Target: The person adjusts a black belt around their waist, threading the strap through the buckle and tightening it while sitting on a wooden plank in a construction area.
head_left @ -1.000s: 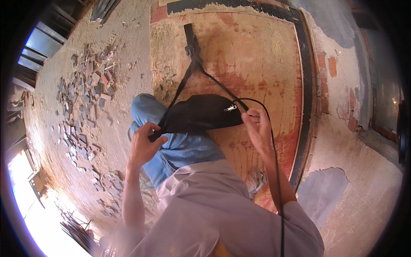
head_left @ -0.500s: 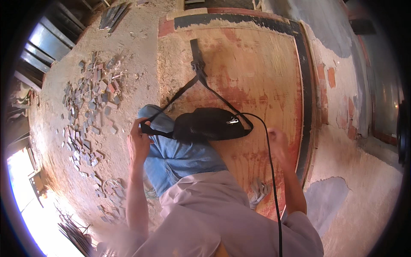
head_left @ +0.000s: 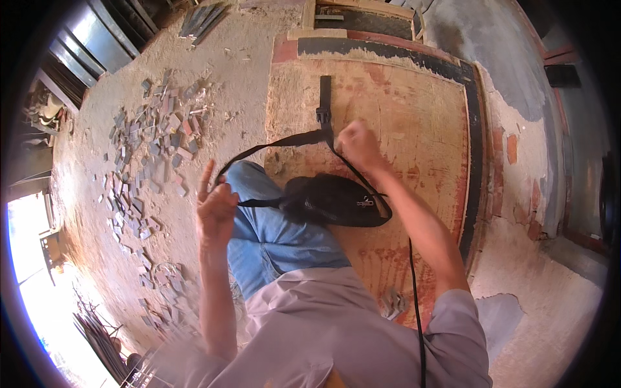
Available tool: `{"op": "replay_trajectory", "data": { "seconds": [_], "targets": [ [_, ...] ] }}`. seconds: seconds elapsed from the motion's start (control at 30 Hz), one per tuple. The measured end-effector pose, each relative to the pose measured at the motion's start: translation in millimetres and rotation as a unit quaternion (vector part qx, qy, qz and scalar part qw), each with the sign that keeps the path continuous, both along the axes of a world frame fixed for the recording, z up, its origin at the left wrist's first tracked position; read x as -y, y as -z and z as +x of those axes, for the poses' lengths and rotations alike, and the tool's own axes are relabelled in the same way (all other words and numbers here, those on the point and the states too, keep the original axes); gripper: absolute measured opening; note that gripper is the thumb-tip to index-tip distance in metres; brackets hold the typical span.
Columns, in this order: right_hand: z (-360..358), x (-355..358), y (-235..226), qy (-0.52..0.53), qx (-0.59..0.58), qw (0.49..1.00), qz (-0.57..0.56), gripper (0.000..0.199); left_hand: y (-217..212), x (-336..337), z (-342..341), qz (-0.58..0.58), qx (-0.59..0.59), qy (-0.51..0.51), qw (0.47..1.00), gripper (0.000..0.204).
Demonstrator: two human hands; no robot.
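A black waist bag [head_left: 323, 199] lies against my bent knee in blue jeans, its silver zip pull [head_left: 366, 203] at the right end. From it the black strap [head_left: 278, 143] runs in a loop out over the board, ending in a buckle [head_left: 323, 116] and a flat strap tail. My left hand [head_left: 218, 205] is closed on the left bend of the strap, index finger pointing up. Just right of the strap below the buckle, my right hand [head_left: 359, 143] is curled into a slightly blurred fist; whatever it may hold is hidden.
Under the bag lies a worn wooden board [head_left: 401, 116] with a black border. Many small broken tiles [head_left: 155, 139] litter the dusty floor on the left. A black cable [head_left: 414, 291] hangs beside my right arm. A peeling wall [head_left: 511, 155] stands on the right.
My right hand has moved up and left, from the board's right side to beside the strap near the buckle. The strap's left side now bows upward. My left index finger has lifted. The view has shifted.
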State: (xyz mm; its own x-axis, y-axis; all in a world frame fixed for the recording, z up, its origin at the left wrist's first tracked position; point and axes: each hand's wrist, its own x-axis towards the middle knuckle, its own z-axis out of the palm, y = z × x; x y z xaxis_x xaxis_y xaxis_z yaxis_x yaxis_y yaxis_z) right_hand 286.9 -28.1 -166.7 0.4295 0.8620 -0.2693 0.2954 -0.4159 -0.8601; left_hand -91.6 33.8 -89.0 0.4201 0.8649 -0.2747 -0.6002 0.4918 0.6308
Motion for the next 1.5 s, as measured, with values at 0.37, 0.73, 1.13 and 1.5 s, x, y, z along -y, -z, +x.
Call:
{"op": "replay_trajectory", "data": {
  "seconds": [0.37,0.73,1.13,1.5],
  "targets": [
    [-1.9,41.4,-32.3,-0.157,0.221,0.947,-0.173,0.044,-37.7,-19.4,3.3,0.153,-0.072,-0.026,0.985,0.084],
    [39.6,291.7,-12.8,0.115,-0.041,0.975,-0.187,0.018,31.6,53.7,32.3,-0.075,-0.371,0.084,0.922,0.063],
    [20.3,198.4,-115.0,0.056,0.073,0.995,0.048,0.053,-2.7,33.2,121.6,0.039,-0.164,0.092,0.981,0.010],
    [-34.9,107.5,-29.0,-0.034,0.178,0.981,0.075,0.107,-37.5,25.1,201.4,0.075,-0.126,0.215,0.966,0.042]
  ]
}}
